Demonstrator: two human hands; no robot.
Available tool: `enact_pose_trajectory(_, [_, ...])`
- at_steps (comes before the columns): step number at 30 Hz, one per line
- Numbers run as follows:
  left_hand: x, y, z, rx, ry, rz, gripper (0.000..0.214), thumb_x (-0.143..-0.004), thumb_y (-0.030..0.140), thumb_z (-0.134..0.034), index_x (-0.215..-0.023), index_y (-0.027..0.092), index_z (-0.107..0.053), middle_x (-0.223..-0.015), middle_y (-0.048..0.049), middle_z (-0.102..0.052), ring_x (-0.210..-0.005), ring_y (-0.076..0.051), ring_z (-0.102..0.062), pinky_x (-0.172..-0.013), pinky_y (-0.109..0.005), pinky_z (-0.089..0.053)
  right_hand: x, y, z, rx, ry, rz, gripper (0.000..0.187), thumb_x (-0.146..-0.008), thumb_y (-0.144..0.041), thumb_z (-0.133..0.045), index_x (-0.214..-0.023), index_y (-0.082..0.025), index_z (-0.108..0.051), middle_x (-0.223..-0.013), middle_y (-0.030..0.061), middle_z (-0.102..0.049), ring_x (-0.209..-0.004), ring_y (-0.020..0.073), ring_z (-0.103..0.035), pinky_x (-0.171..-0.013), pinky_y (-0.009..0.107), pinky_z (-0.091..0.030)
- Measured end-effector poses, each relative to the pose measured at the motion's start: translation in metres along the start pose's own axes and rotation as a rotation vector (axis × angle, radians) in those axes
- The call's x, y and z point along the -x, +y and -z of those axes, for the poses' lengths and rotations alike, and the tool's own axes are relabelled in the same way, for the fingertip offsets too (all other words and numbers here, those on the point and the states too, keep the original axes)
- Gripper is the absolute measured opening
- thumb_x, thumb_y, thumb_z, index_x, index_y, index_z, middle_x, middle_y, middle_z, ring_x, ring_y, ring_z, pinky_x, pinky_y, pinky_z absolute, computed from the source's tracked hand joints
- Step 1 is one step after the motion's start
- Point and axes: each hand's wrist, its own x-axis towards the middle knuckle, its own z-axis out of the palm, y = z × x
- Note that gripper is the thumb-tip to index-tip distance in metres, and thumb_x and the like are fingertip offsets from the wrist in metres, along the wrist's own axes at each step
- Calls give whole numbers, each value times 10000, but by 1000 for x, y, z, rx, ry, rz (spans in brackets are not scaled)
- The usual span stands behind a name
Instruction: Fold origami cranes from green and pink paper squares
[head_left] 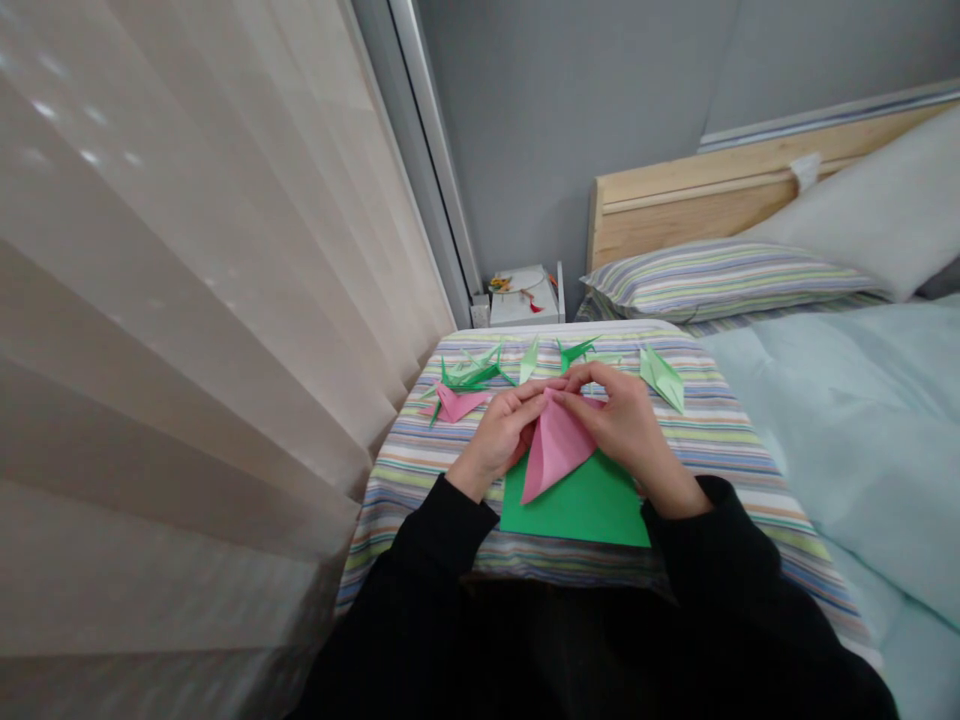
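Likely light, crease-prone pink paper [556, 447]. Pinched at top by left hand [504, 428] and right hand [621, 408]; best held there.

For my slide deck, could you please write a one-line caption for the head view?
The left hand and right hand hold folded pink paper over a green sheet on striped cloth.

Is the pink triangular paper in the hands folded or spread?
Folded: the pink triangular paper shows creases, tapering toward the left hand and right hand.
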Motion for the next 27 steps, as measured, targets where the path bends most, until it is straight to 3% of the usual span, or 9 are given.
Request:
enact_pose_trajectory(8, [1,1,-1,-78,-6,-38,389,-819,337,-818,-1178,198,-761,-1079,-89,-810,-1018,-238,-747,-989,-365,-506,1,0,0,108,-7,-22,133,-872,-294,-750,-904,-210,-651,-823,42,-717,-781,243,-698,-760,387,-513])
enact_pose_trajectory(11, [1,3,-1,-75,79,-66,397,-811,346,-817,-1173,199,-745,-1093,-94,-808,-982,-243,-753,-957,-379,-528,1,1,3,168,58,-39,208,-844,-349,-774,-958,-218,-660,-920,71,-737,-902,289,-706,-869,461,-523])
enact_pose_trajectory(14, [0,5,-1,-26,182,-136,397,-788,338,-824,-1148,201,-731,-1171,-95,-789,-1034,-251,-742,-954,-378,-535,1,4,3,168,269,-85,490,-772,-347,-822,-1192,-213,-609,-1256,154,-676,-1219,358,-614,-1055,561,-455])
enact_pose_trajectory(16, [0,7,-2,25,216,-179,402,-773,324,-831,-1140,205,-719,-1215,-95,-773,-1120,-263,-718,-993,-393,-525,1,6,1,-11,326,-165,736,-716,-334,-852,-1348,-226,-491,-1387,179,-601,-1300,353,-575,-1072,557,-465])
enact_pose_trajectory(18, [0,9,-4,73,224,-205,415,-765,316,-836,-1145,215,-701,-1254,-92,-755,-1191,-275,-687,-1020,-411,-516,1,8,-3,-294,258,-296,856,-681,-344,-869,-1394,-252,-403,-1302,156,-661,-1186,320,-661,-994,521,-538])
enact_pose_trajectory(21, [2,11,-7,120,213,-221,434,-770,320,-834,-1164,243,-671,-1300,-78,-730,-1249,-279,-655,-1028,-418,-515,0,6,-8,-596,96,-501,772,-635,-350,-898,-1273,-249,-475,-1038,85,-766,-943,282,-744,-872,476,-602])
enact_pose_trajectory(24, [4,12,-8,128,173,-211,464,-763,315,-844,-1188,251,-668,-1308,-71,-723,-1227,-262,-662,-1031,-400,-512,0,3,-8,-662,16,-603,632,-567,-309,-935,-1095,-217,-600,-968,72,-791,-857,260,-749,-816,428,-618])
enact_pose_trajectory(27, [4,8,-6,97,139,-197,443,-766,322,-847,-1176,233,-704,-1222,-67,-753,-1068,-216,-713,-976,-358,-534,1,2,-4,-668,61,-643,561,-566,-303,-931,-1047,-204,-660,-905,55,-797,-764,231,-738,-755,394,-614])
